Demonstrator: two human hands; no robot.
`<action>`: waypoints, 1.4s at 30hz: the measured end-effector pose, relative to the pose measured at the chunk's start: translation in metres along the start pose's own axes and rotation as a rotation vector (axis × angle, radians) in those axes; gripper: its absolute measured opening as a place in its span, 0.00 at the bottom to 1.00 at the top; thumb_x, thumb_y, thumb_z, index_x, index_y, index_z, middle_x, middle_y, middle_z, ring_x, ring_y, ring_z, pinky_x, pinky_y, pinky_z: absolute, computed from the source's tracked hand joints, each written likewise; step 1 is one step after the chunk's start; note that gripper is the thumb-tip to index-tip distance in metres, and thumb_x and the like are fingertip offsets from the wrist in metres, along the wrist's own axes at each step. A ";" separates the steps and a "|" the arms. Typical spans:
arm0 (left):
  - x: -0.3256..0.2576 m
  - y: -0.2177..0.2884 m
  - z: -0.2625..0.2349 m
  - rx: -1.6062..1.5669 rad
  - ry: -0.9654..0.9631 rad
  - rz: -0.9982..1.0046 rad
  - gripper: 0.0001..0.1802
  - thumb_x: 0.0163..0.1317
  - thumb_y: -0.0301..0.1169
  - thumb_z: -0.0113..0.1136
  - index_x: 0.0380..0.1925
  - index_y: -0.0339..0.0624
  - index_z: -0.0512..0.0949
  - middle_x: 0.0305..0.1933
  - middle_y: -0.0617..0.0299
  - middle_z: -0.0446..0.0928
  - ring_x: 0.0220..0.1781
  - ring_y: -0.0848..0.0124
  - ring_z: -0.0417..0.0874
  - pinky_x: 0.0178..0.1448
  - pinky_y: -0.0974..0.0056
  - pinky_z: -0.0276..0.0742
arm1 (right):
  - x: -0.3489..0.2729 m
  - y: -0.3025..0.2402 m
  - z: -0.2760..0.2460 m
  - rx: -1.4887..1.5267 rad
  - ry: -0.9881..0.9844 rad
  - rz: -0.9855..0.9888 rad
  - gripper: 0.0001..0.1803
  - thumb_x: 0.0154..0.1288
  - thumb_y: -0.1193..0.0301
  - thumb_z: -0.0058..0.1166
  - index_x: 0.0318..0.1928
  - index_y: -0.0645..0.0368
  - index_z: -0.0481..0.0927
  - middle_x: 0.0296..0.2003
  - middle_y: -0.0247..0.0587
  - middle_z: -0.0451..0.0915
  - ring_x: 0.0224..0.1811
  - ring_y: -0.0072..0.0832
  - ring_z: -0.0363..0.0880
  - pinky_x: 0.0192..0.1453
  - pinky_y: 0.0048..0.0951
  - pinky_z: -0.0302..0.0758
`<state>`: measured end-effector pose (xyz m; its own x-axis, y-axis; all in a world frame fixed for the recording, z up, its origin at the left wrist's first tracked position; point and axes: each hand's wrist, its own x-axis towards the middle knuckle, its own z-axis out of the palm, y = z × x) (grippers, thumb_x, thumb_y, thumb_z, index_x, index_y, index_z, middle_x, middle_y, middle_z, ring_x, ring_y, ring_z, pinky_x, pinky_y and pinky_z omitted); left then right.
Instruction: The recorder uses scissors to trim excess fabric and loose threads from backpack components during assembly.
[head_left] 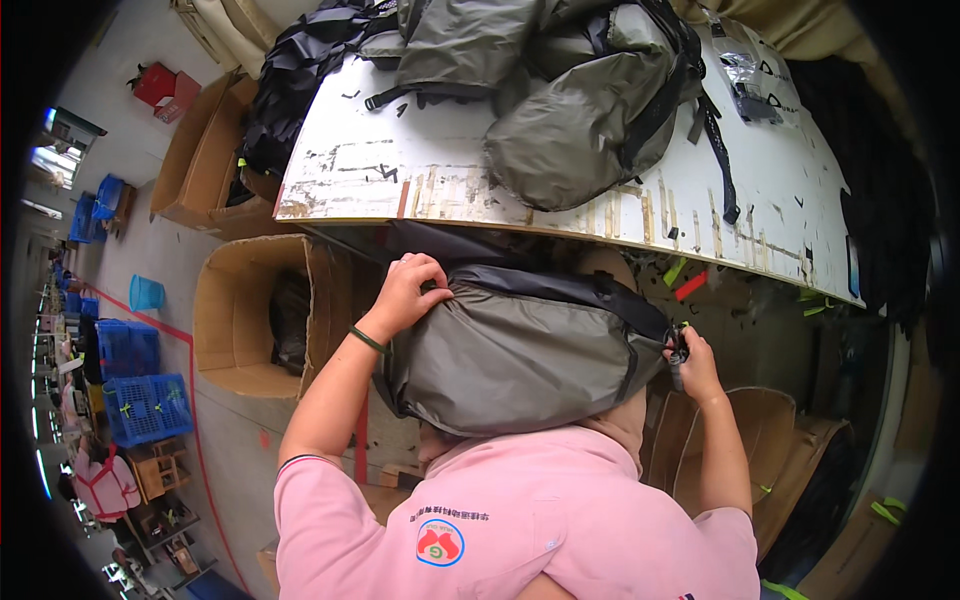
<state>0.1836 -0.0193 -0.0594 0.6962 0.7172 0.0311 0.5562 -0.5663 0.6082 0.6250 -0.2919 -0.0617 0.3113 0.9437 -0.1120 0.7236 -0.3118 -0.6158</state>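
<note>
An olive-grey fabric bag (510, 360) with black trim lies across my lap, below the front edge of the table. At its upper left, my left hand (408, 295) is closed, pinching the fabric along the dark edge. My right hand (698, 368) is at the bag's right end, its fingers closed round a small black thing (679, 348). Whether that is a hand tool or a buckle on the bag, I cannot tell. The bag's underside is hidden.
On the worn white table (340, 150) lie more olive-grey bags (580, 130) with dangling black straps, plus scraps and a clear plastic packet (745, 75). An open cardboard box (240, 320) stands at my left, other cardboard (740, 420) at my right. Blue crates (147, 408) are farther left.
</note>
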 end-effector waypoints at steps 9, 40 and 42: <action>0.007 0.011 0.007 -0.172 0.016 -0.010 0.12 0.53 0.33 0.72 0.34 0.48 0.78 0.37 0.65 0.76 0.47 0.63 0.76 0.53 0.60 0.65 | 0.010 0.013 0.005 -0.086 -0.047 -0.050 0.09 0.55 0.83 0.59 0.35 0.64 0.73 0.28 0.44 0.81 0.31 0.35 0.81 0.40 0.33 0.76; -0.040 0.002 0.002 -0.375 -0.091 -0.020 0.10 0.52 0.28 0.73 0.33 0.39 0.82 0.35 0.58 0.78 0.40 0.64 0.80 0.46 0.64 0.76 | 0.022 -0.013 0.012 -0.124 -0.210 0.033 0.12 0.52 0.83 0.58 0.38 0.63 0.73 0.33 0.59 0.80 0.40 0.59 0.77 0.42 0.40 0.74; -0.043 0.003 0.004 -0.448 -0.071 -0.020 0.10 0.53 0.28 0.73 0.33 0.38 0.82 0.34 0.62 0.78 0.38 0.69 0.79 0.44 0.66 0.75 | 0.024 -0.017 0.010 -0.129 -0.235 0.043 0.15 0.50 0.84 0.50 0.40 0.59 0.76 0.34 0.57 0.81 0.42 0.57 0.80 0.44 0.48 0.74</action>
<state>0.1574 -0.0534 -0.0621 0.7253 0.6879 -0.0291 0.3297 -0.3099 0.8918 0.6134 -0.2628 -0.0616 0.2029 0.9244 -0.3229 0.7903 -0.3493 -0.5034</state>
